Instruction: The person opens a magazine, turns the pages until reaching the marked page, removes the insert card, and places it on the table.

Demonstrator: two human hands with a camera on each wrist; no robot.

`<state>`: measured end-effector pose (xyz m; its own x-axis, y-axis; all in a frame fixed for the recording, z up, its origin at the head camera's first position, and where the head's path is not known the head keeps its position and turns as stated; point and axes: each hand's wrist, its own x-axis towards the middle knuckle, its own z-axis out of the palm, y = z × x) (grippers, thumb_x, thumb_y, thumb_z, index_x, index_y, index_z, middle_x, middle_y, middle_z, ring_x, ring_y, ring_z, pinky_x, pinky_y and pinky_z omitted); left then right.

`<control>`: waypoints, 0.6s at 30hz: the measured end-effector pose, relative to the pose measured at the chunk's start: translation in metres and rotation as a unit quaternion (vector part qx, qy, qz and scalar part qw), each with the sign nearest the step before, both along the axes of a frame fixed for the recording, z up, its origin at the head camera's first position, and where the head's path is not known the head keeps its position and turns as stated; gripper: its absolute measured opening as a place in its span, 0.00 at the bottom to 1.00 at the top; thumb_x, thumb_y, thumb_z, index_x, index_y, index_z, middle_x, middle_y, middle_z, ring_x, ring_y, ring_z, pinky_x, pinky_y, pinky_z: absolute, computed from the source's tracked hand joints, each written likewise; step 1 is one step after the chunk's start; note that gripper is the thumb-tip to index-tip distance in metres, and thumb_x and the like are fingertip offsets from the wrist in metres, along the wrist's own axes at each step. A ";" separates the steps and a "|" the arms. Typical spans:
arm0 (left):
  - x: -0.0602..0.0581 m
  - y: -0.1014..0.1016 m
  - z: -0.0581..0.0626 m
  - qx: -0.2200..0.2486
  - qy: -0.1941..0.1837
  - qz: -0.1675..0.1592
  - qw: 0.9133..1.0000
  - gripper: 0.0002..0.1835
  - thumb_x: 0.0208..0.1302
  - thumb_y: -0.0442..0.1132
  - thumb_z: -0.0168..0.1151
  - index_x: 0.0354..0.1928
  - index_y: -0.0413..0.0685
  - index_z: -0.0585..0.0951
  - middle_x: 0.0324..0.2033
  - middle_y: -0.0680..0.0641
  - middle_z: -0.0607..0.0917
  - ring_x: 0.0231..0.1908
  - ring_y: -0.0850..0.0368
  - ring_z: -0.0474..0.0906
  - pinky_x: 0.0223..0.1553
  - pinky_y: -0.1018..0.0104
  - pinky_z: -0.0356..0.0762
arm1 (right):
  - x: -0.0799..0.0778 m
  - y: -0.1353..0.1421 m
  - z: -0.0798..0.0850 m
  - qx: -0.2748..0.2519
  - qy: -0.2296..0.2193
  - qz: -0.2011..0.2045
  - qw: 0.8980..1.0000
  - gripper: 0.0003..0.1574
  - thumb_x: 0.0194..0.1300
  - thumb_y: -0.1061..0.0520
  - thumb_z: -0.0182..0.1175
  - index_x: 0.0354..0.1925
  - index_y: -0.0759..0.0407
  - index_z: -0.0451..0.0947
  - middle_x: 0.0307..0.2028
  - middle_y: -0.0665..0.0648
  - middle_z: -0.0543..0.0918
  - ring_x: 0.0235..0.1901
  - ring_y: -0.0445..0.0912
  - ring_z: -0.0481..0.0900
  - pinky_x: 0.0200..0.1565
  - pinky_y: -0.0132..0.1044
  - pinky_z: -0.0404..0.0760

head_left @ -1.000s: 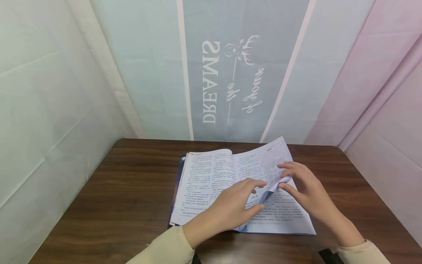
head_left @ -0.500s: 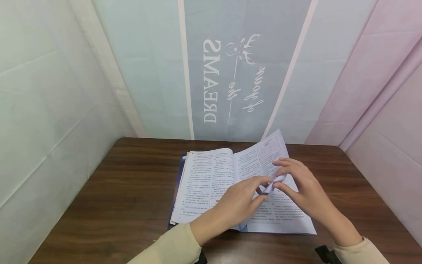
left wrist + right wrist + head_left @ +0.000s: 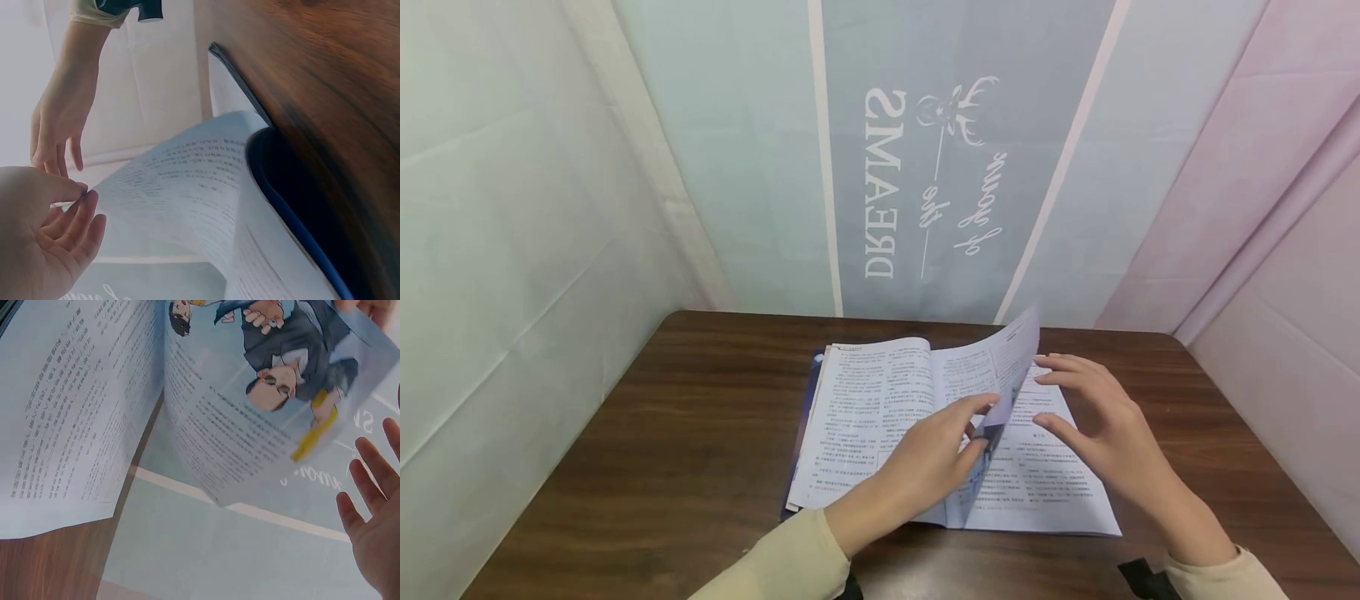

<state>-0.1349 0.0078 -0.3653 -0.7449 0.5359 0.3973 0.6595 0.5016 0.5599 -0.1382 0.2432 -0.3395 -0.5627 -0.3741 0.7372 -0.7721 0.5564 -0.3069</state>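
Note:
An open magazine (image 3: 868,417) with printed text lies on the table, its dark blue cover edge showing on the left. My left hand (image 3: 928,458) pinches the edge of a raised page (image 3: 1011,375) between thumb and fingers; the left wrist view shows this pinch at the page's corner. On the underside of that page, in the right wrist view, is a coloured drawing (image 3: 294,369) of people. My right hand (image 3: 1105,425) is just right of the raised page, fingers spread and apart from it, above the right-hand page (image 3: 1045,483).
The magazine lies on a dark brown wooden table (image 3: 700,433). Behind it hangs a pale curtain (image 3: 760,167) with white lettering and a deer-head print. More pale cloth (image 3: 512,250) stands at the left, with pinkish cloth (image 3: 1262,208) at the right.
My left hand has taken hold of the page edge and drawn it slightly left. My right hand has let go of the page and moved a little right, its fingers opening.

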 end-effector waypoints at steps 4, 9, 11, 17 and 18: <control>0.000 -0.008 -0.004 0.004 -0.052 0.019 0.998 0.34 0.69 0.36 0.62 0.74 0.53 0.61 0.57 0.50 0.80 0.46 0.65 0.80 0.39 0.78 0.76 | 0.003 0.006 -0.003 0.009 -0.033 -0.013 0.999 0.33 0.67 0.35 0.59 0.52 0.61 0.79 0.59 0.62 0.78 0.66 0.44 0.67 0.67 0.29 0.61; 0.000 -0.020 -0.009 0.007 -0.095 0.051 0.994 0.38 0.68 0.37 0.63 0.76 0.55 0.57 0.54 0.47 0.82 0.47 0.61 0.80 0.40 0.72 0.79 | 0.006 0.014 -0.009 0.032 -0.052 -0.025 0.998 0.26 0.64 0.44 0.67 0.53 0.57 0.79 0.59 0.59 0.78 0.66 0.41 0.66 0.67 0.26 0.59; 0.000 -0.026 -0.012 0.007 -0.095 0.065 0.993 0.40 0.67 0.37 0.64 0.76 0.54 0.56 0.53 0.46 0.82 0.46 0.60 0.80 0.41 0.69 0.80 | 0.007 0.016 -0.011 0.038 -0.057 -0.031 0.997 0.24 0.60 0.52 0.72 0.53 0.56 0.80 0.59 0.59 0.78 0.65 0.41 0.67 0.66 0.25 0.60; 0.000 -0.044 -0.020 0.022 -0.118 0.098 0.988 0.41 0.66 0.35 0.65 0.76 0.51 0.55 0.54 0.45 0.81 0.46 0.57 0.80 0.44 0.63 0.81 | 0.012 0.023 -0.019 0.049 -0.082 -0.056 0.994 0.37 0.42 0.71 0.76 0.52 0.54 0.80 0.57 0.57 0.79 0.63 0.36 0.67 0.64 0.21 0.59; -0.001 -0.048 -0.021 0.025 -0.122 0.104 0.987 0.42 0.66 0.35 0.65 0.76 0.50 0.55 0.55 0.44 0.80 0.47 0.57 0.80 0.44 0.62 0.81 | 0.013 0.025 -0.021 0.049 -0.091 -0.060 0.993 0.36 0.43 0.71 0.76 0.52 0.54 0.80 0.57 0.56 0.79 0.63 0.35 0.67 0.64 0.20 0.59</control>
